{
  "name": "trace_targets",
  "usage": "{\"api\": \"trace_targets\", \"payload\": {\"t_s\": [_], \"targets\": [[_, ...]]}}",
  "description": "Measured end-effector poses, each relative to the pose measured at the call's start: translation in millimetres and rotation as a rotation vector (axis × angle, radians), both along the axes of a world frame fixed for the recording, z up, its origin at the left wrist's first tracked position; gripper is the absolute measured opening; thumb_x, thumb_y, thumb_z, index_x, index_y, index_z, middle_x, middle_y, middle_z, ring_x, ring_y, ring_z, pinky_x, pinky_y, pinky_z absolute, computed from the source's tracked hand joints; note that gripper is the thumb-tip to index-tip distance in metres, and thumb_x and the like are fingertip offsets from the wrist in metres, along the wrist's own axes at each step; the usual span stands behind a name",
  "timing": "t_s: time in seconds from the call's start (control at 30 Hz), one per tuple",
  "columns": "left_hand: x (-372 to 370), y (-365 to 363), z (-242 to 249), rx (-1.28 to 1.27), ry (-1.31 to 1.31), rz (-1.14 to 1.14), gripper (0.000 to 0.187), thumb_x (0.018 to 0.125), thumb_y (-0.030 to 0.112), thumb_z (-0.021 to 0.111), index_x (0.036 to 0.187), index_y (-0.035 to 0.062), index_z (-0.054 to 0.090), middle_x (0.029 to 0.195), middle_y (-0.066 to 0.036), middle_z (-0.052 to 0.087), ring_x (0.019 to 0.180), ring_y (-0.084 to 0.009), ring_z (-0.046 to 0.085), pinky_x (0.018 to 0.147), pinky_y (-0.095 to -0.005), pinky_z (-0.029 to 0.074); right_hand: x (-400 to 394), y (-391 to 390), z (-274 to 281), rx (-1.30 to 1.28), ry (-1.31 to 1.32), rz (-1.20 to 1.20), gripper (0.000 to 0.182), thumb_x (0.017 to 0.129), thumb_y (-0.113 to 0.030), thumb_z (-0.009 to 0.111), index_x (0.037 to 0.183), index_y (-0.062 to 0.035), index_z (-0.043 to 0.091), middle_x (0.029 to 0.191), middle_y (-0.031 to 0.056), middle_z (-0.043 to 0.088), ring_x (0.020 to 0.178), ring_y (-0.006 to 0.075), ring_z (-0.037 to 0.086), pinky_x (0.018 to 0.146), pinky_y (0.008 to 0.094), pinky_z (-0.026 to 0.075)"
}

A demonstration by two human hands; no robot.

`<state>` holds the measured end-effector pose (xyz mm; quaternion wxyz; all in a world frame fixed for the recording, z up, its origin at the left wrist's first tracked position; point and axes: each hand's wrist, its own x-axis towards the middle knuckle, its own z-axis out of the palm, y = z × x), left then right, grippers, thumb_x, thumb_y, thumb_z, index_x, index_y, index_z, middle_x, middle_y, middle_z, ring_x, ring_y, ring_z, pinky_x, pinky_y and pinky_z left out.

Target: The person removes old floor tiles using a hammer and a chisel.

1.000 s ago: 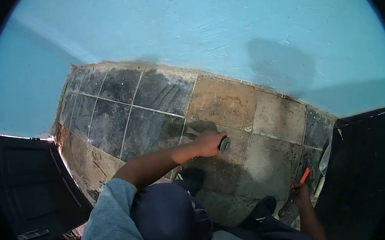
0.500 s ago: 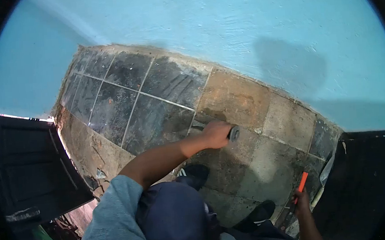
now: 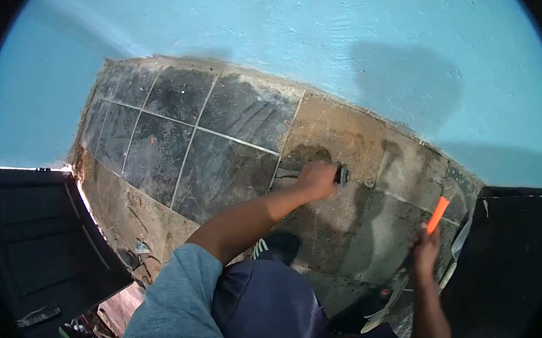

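Note:
My left hand (image 3: 319, 181) is closed around a chisel-like tool (image 3: 345, 175). Its dark, round end sticks out to the right of the fist, and a flat part lies to the left, close over the tiles near a grout line. Over at the right, my right hand (image 3: 426, 246) grips the orange handle of a hammer (image 3: 438, 214). The hammer's greyish head is blurred and hangs above the floor near the wall, apart from the tool in my left hand. Beneath both hands are worn, stained floor tiles (image 3: 221, 172).
A light blue wall (image 3: 312, 34) borders the tiles. Dark panels stand at the left (image 3: 31, 242) and right (image 3: 515, 252). Rough broken floor and loose rubble (image 3: 142, 256) lie at the left. Rounded dark blue fabric (image 3: 268, 307) and a shoe (image 3: 282, 245) fill the lower middle.
My right hand has moved up in the view with the hammer, whose head now shows. My left hand has shifted slightly right with its tool. The view has shifted a little.

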<state>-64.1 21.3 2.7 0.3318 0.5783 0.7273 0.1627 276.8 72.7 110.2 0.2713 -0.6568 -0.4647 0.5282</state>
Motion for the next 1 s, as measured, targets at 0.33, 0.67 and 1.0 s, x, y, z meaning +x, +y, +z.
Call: {"api": "trace_targets", "payload": {"t_s": [0.33,0.67,1.0], "targets": [[-1.1,-7.5,-0.4,0.05,0.055,-0.013,0.028,0.075,0.023,0.072,0.098,0.0068,0.071,0.087,-0.019,0.072,0.087,-0.0399,0.071,0.079,-0.0528,0.055,-115.4,-104.6,-7.9,-0.286,0.13,0.099,0.009,0.101,-0.017,0.058,0.104,-0.009,0.053,0.072,-0.0011,0.048,0.058,0.0125,0.048,0.053,0.0307,0.043],[5.0,-24.2,0.4,0.007,0.024,-0.156,0.033,0.075,0.017,0.07,0.105,0.0062,0.07,0.096,-0.019,0.073,0.098,-0.0392,0.069,0.091,-0.0519,0.051,-58.8,-103.0,-20.1,0.17,-0.035,-0.223,0.032,0.108,-0.035,0.049,0.084,-0.014,0.046,0.062,-0.0012,0.047,0.049,0.0114,0.045,0.044,0.0287,0.039],[4.4,-21.8,-0.3,-0.038,0.038,-0.179,0.033,0.076,0.017,0.071,0.107,0.0075,0.07,0.097,-0.018,0.073,0.099,-0.0389,0.069,0.095,-0.0518,0.048,-68.7,-97.5,-8.2,-0.193,-0.013,-0.037,0.028,0.108,-0.032,0.052,0.094,-0.008,0.05,0.066,0.0003,0.048,0.055,0.0108,0.049,0.049,0.0286,0.04]]}}
